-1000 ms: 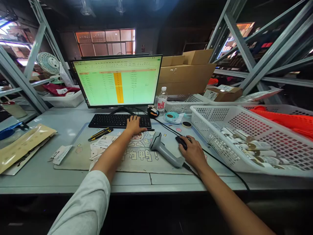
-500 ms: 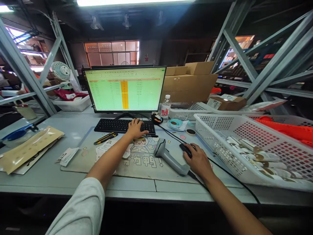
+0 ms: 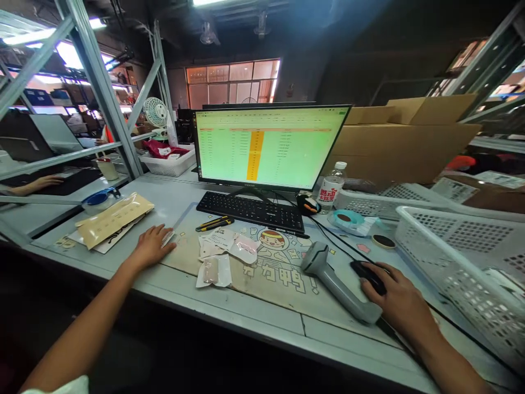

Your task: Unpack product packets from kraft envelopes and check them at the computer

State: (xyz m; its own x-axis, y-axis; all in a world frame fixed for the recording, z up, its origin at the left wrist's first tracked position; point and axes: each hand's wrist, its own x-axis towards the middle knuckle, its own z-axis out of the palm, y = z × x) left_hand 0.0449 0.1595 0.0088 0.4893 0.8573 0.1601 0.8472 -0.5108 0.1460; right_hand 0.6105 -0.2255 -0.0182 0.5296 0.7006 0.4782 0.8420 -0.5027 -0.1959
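Observation:
My left hand (image 3: 151, 249) lies on the table left of the printed desk mat (image 3: 270, 287), fingers stretched out and lowered over a small white packet (image 3: 168, 237), which it partly covers. I cannot see it gripping the packet. My right hand (image 3: 400, 298) rests curved over a black computer mouse (image 3: 369, 277). Beside it on the mat is a grey barcode scanner (image 3: 338, 287). The black keyboard (image 3: 250, 210) sits before a monitor (image 3: 266, 150) showing a spreadsheet. Between the hands are several small white packets (image 3: 221, 241) and yellow-black utility knives (image 3: 214, 224).
On the left lie beige mailer packages (image 3: 115, 221). A water bottle (image 3: 331, 189), teal tape roll (image 3: 348, 220) and black-centred roll (image 3: 384, 241) stand right of the keyboard. White mesh baskets (image 3: 418, 241) line the right side. A co-worker's hand (image 3: 45, 181) shows far left.
My left hand has left the keyboard and moved left to the small packet on the table. My right hand stays on the mouse. The view has turned left.

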